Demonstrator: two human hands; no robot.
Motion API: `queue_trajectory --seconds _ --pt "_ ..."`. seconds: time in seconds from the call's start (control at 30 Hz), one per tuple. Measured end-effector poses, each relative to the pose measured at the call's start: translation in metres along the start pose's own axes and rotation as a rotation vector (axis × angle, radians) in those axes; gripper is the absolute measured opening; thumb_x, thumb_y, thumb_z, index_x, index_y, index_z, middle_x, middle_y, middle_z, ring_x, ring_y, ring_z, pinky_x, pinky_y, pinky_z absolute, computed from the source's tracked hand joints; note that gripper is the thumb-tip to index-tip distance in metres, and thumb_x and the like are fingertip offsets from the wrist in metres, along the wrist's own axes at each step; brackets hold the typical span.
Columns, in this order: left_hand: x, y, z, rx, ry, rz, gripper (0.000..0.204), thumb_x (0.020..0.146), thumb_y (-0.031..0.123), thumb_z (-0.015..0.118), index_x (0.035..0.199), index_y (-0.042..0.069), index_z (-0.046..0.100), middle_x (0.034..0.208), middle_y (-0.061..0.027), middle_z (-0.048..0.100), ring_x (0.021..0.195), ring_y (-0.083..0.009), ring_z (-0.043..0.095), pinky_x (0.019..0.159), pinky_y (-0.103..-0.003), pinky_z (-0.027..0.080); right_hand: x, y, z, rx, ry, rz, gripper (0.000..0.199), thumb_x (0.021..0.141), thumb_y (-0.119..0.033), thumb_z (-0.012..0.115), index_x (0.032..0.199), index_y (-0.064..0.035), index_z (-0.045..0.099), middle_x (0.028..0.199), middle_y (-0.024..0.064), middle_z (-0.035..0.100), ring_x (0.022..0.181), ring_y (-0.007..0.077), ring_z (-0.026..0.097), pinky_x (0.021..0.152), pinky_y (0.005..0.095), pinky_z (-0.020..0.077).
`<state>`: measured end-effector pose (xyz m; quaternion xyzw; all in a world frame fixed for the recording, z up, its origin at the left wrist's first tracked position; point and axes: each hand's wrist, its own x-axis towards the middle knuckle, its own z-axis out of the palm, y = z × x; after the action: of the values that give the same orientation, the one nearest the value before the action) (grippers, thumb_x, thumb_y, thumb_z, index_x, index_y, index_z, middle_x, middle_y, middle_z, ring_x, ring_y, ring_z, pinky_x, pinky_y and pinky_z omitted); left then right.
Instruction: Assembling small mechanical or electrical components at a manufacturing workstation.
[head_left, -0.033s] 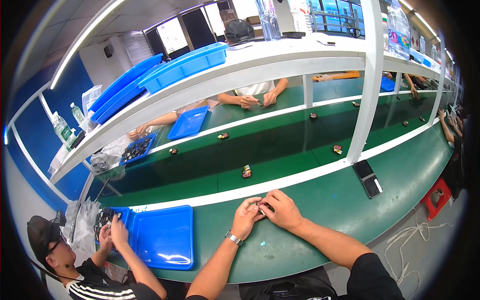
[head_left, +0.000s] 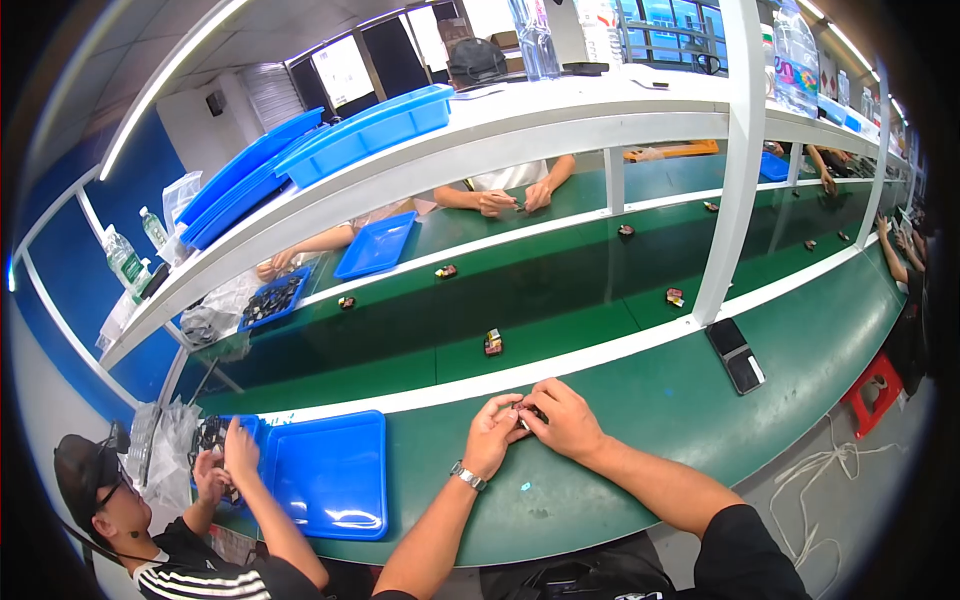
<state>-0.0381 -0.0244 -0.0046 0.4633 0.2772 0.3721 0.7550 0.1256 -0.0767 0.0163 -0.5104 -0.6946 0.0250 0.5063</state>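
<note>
My left hand (head_left: 492, 432) and my right hand (head_left: 565, 420) meet over the green worktable (head_left: 620, 440) near its far edge. Both pinch one small dark part (head_left: 530, 412), which is mostly hidden by the fingers. A metal wristwatch (head_left: 467, 476) sits on my left wrist. Just beyond my hands runs a white strip, then the dark green conveyor belt (head_left: 560, 300), where a small dark part (head_left: 493, 343) lies closest to me.
A blue tray (head_left: 330, 472) lies to my left, next to a co-worker's hands (head_left: 225, 455) over dark parts. A black phone (head_left: 737, 354) lies to my right by a white post (head_left: 730, 160). More parts (head_left: 675, 296) ride the belt. Another person's hands (head_left: 510, 200) work across it. A red stool (head_left: 875, 390) stands at the right.
</note>
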Motion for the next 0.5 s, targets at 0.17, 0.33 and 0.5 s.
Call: queue_trajectory --seconds 0.17,0.33,0.5 --pt "0.005 0.001 0.001 0.05 0.038 0.032 0.022 0.099 0.008 0.054 0.12 0.003 0.054 0.111 -0.0107 0.067 0.098 -0.0164 0.066 0.084 -0.032 0.056 0.004 0.002 -0.001 0.035 -0.003 -0.047 0.017 0.077 -0.005 0.075 0.092 -0.0048 0.066 0.092 0.0071 0.058 0.079 0.0222 0.062 0.066 0.0321 0.0523" --pt "0.009 -0.01 -0.006 0.095 0.071 0.096 0.02 0.099 0.006 0.054 0.118 0.002 0.055 0.111 -0.0109 0.068 0.096 -0.0132 0.066 0.08 -0.027 0.054 0.004 -0.004 0.0 0.254 -0.064 0.166 0.016 0.08 -0.002 0.072 0.094 -0.003 0.065 0.094 0.0077 0.06 0.075 0.017 0.065 0.064 0.029 0.0533" --pt "0.011 -0.009 -0.005 0.17 0.045 0.156 0.02 0.097 0.001 0.054 0.118 0.0 0.054 0.109 -0.0096 0.067 0.099 -0.0121 0.064 0.082 -0.024 0.052 0.006 0.002 0.003 0.31 -0.01 0.229 0.016 0.081 0.001 0.07 0.095 -0.0004 0.064 0.09 0.0096 0.063 0.07 0.016 0.067 0.062 0.0276 0.054"
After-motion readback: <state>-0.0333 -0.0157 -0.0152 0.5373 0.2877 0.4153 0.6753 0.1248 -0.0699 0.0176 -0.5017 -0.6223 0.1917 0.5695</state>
